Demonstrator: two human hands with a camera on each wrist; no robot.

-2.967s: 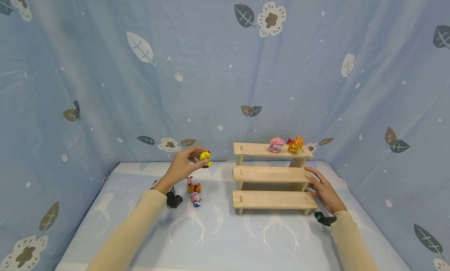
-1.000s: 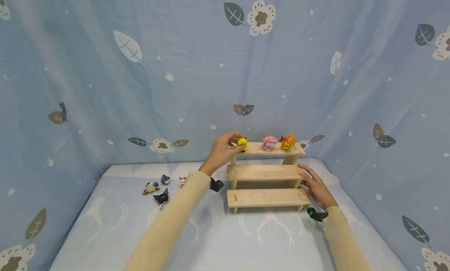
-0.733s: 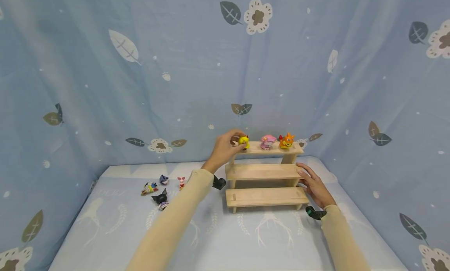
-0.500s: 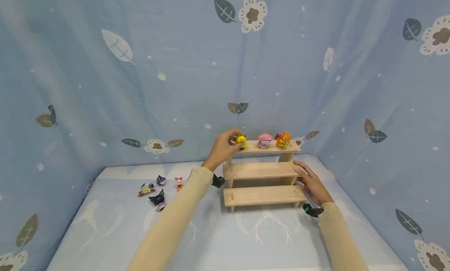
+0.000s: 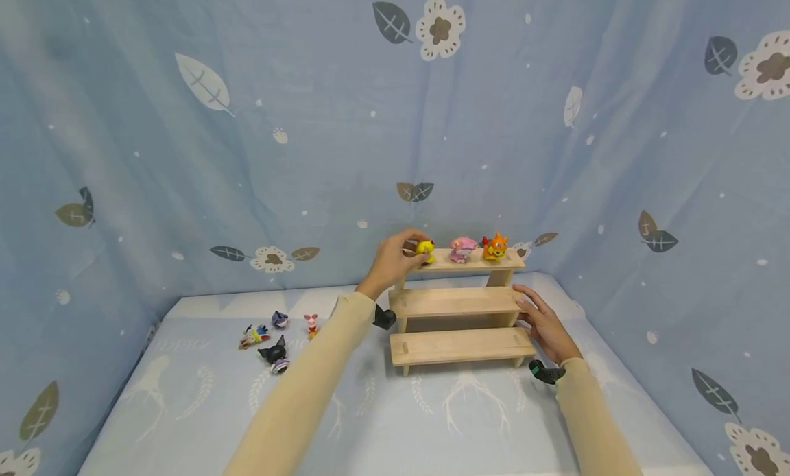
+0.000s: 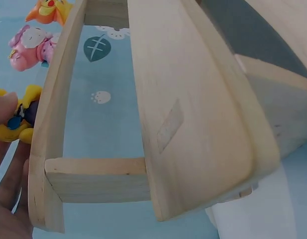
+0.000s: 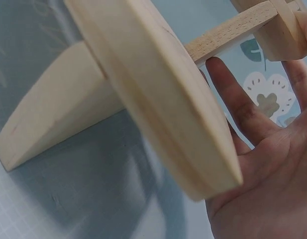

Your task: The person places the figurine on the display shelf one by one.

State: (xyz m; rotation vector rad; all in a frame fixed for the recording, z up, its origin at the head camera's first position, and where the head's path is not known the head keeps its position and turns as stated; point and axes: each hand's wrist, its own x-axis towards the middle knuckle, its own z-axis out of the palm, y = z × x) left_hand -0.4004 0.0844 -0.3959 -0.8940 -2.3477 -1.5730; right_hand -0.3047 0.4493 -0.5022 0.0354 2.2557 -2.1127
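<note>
My left hand (image 5: 390, 262) pinches a small yellow figurine (image 5: 426, 251) at the left end of the top tier of a three-tier wooden display stand (image 5: 459, 344). In the left wrist view the thumb lies on the figurine (image 6: 30, 112), which is at the edge of the top board. Along that tier stand a pink figurine (image 5: 461, 249) and, farther right, an orange figurine (image 5: 495, 247). My right hand (image 5: 548, 327) is at the stand's right side. Its fingers are spread and loosely extended in the right wrist view, with a fingertip touching a wooden support (image 7: 228, 32).
On the table (image 5: 185, 394) at left lie a black-headed figurine (image 5: 274, 354), a blue-grey one (image 5: 280, 319), a multicoloured one (image 5: 254, 336) and a pink piglet figurine (image 5: 311, 324). My left sleeve partly covers that area. A blue patterned curtain (image 5: 321, 119) hangs behind.
My left hand has carried the yellow figurine rightwards from above the table to the top tier; over the last second it stays there. The right hand keeps its place by the stand. The view shifts slightly.
</note>
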